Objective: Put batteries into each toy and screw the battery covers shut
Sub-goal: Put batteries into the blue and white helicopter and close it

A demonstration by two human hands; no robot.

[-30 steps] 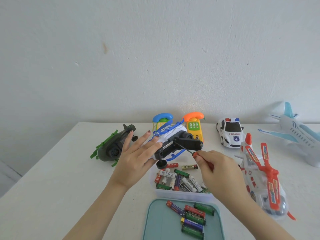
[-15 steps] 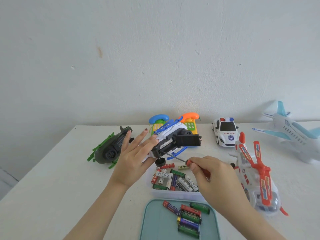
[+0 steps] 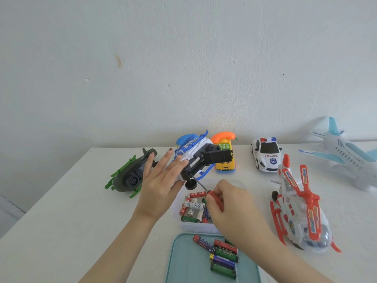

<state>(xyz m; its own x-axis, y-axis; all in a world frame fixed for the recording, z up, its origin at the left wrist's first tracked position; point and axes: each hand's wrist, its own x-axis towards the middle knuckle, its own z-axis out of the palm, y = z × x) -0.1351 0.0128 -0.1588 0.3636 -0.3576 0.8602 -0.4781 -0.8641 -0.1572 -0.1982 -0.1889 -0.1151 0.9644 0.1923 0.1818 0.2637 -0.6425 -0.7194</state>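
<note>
Toys (image 3: pixel 267 155) on white table (image 3: pixel 61 221), pale wall behind; left grip (image 3: pixel 161 180) steadies blue helicopter (image 3: pixel 195 158), right grip (image 3: pixel 228 205) clasps screwdriver (image 3: pixel 204 187).

The right hand (image 3: pixel 230 203) covers most of the screwdriver handle (image 3: pixel 212 196) and part of the battery box (image 3: pixel 195 226). The teal lid (image 3: pixel 183 262) runs off the bottom edge. The airplane (image 3: pixel 344 154) is cropped at right.

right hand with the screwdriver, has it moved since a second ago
Yes. The right hand, gripping the screwdriver, has shifted nearer and left over the battery box, now covering batteries that showed before.
</note>
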